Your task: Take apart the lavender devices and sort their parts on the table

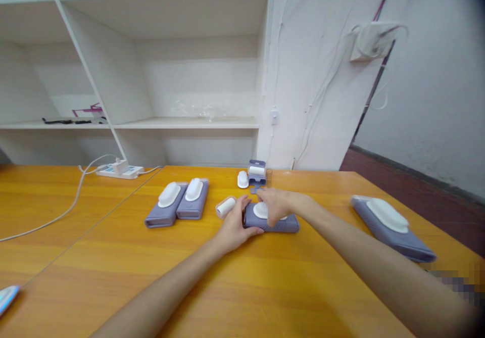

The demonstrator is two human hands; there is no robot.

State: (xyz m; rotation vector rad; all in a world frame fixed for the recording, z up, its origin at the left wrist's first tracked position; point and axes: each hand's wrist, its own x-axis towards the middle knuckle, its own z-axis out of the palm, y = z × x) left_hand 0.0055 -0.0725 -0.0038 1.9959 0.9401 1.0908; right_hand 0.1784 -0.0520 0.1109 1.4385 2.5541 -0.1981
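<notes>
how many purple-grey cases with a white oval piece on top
4: the leftmost case, a second case close beside it, a third case with the left hand and right hand on it, and a fourth case at the right of the table.

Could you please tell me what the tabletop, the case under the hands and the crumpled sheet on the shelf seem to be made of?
Tabletop: wood or wood-look laminate, slightly glossy, from its streaky grain and soft reflections.
Case: probably moulded plastic, satin, given its even purple-grey colour and rounded edges.
Crumpled sheet: apparently thin, glossy plastic film, being see-through with bright creases.
</notes>
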